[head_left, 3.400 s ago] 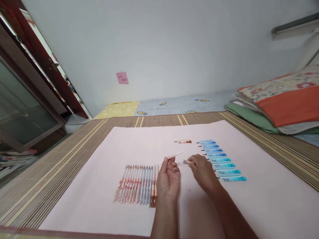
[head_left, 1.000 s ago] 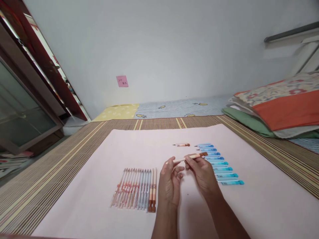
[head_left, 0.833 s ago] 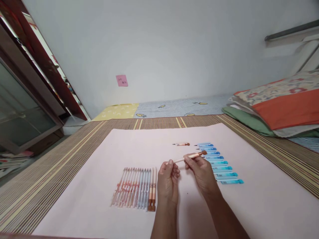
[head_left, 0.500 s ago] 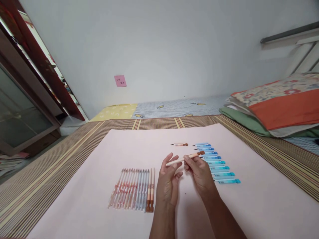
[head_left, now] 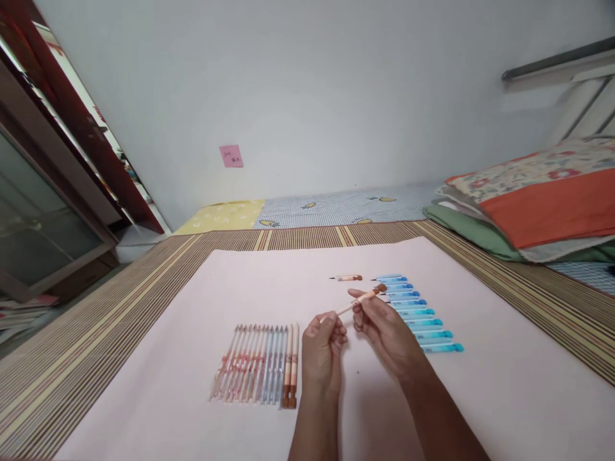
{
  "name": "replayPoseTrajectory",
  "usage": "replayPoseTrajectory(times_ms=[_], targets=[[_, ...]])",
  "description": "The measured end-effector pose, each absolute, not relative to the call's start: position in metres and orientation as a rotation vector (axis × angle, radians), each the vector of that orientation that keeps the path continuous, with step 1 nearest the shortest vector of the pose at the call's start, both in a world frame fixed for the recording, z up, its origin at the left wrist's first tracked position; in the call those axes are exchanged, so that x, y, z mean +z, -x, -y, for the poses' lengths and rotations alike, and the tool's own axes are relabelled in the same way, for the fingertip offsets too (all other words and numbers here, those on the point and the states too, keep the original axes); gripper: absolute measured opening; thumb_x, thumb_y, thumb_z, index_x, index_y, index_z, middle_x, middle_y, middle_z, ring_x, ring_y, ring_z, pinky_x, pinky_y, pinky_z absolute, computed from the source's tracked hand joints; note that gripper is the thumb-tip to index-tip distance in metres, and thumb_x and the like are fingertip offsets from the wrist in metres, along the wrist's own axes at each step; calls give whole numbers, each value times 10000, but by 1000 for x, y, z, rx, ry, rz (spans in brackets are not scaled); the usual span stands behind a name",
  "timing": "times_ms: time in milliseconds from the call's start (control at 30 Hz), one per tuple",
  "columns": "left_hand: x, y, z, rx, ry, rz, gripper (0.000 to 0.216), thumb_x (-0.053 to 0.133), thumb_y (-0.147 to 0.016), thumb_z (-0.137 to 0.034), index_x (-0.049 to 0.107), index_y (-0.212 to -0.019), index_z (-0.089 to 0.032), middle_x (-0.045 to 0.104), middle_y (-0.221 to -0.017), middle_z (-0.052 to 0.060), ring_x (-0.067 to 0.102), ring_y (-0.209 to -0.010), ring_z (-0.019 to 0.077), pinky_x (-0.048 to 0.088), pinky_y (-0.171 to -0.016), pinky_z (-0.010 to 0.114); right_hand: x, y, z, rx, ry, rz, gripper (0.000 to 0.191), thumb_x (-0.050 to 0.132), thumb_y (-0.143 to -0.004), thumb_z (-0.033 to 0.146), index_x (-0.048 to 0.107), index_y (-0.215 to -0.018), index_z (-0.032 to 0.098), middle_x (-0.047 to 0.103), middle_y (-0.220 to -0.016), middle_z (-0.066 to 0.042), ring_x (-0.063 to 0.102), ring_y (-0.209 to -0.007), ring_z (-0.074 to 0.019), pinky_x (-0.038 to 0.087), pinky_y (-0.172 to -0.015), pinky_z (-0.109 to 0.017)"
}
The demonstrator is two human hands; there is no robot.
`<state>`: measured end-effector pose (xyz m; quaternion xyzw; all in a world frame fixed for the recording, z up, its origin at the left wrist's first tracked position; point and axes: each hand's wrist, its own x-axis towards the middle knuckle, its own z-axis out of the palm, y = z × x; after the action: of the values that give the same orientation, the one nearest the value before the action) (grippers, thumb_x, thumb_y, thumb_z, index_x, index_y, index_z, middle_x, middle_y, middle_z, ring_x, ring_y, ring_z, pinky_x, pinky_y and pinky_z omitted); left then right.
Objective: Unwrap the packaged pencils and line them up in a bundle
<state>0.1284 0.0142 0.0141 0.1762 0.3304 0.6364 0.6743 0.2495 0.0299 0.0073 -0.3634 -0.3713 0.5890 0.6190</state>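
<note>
A thin peach pen (head_left: 362, 298) with a brown end is held above the pink sheet (head_left: 192, 320) between both hands. My left hand (head_left: 323, 355) pinches its near end with curled fingers. My right hand (head_left: 384, 330) grips its middle, just below the brown end. A row of several pens (head_left: 259, 363) lies to the left of my left hand. Several blue caps (head_left: 416, 310) lie in a column right of my right hand. One short peach and brown piece (head_left: 346, 278) lies alone beyond the hands.
The pink sheet rests on a striped mat (head_left: 96, 320). Folded bedding with an orange pillow (head_left: 538, 205) is piled at the right. A dark cabinet (head_left: 43, 211) stands at the left, and a pink note (head_left: 231, 155) sticks to the wall.
Earlier each hand held a separate piece; now both are on one joined pen. In the last half second my left fingers closed on its near end and the pen rose slightly.
</note>
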Motion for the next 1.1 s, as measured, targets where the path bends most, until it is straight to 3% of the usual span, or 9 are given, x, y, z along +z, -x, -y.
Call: replayPoseTrajectory(times_ms=[67, 200, 333, 433, 600, 900, 1100], targets=[[14, -128, -14, 1406, -382, -739, 359, 890, -575, -318, 630, -721, -119, 627, -641, 9, 546, -542, 74, 408, -522, 182, 7, -249, -29, 1339, 832, 889, 436, 800, -745, 444, 712, -1098, 204, 556, -708, 20, 480, -648, -118, 399, -618, -255], [12, -128, -14, 1409, -445, -752, 362, 880, -595, -318, 642, -788, -123, 661, -667, 26, 579, -565, 88, 422, -546, 190, 4, -245, -32, 1246, 874, 846, 351, 823, -719, 436, 739, -931, 170, 505, -599, 33, 439, -608, -112, 365, -593, -252], [13, -129, -12, 1487, -717, -869, 338, 856, -643, -299, 656, -857, -130, 695, -696, 46, 631, -659, 121, 462, -659, 219, 4, -241, -32, 1276, 813, 721, 310, 832, -706, 438, 718, -786, 161, 437, -575, 50, 375, -574, -92, 335, -559, -242], [14, -131, -11, 1459, -695, -857, 361, 840, -666, -356, 642, -881, -144, 692, -714, 37, 634, -666, 131, 459, -640, 225, 5, -240, -31, 1276, 812, 718, 308, 834, -707, 428, 688, -730, 158, 434, -584, 47, 372, -579, -91, 336, -553, -239], [10, -131, -13, 1326, -609, -770, 377, 767, -730, -471, 591, -699, -140, 622, -619, 19, 545, -527, 98, 400, -536, 219, 3, -241, -30, 1220, 883, 830, 297, 805, -744, 435, 676, -763, 168, 431, -565, 47, 363, -555, -99, 302, -508, -246], [23, -128, -3, 1524, -1159, -1077, 169, 723, -802, -336, 689, -822, -172, 685, -747, 27, 595, -722, 141, 430, -680, 245, 5, -234, -30, 1393, 716, 654, 264, 796, -764, 410, 698, -755, 166, 366, -565, 59, 326, -551, -82, 358, -540, -235], [14, -126, -12, 1412, -611, -732, 304, 780, -739, -383, 592, -674, -153, 591, -600, -9, 530, -545, 89, 400, -557, 208, 11, -237, -26, 1401, 718, 823, 354, 797, -766, 405, 704, -1031, 189, 504, -636, 31, 474, -628, -117, 430, -610, -271]])
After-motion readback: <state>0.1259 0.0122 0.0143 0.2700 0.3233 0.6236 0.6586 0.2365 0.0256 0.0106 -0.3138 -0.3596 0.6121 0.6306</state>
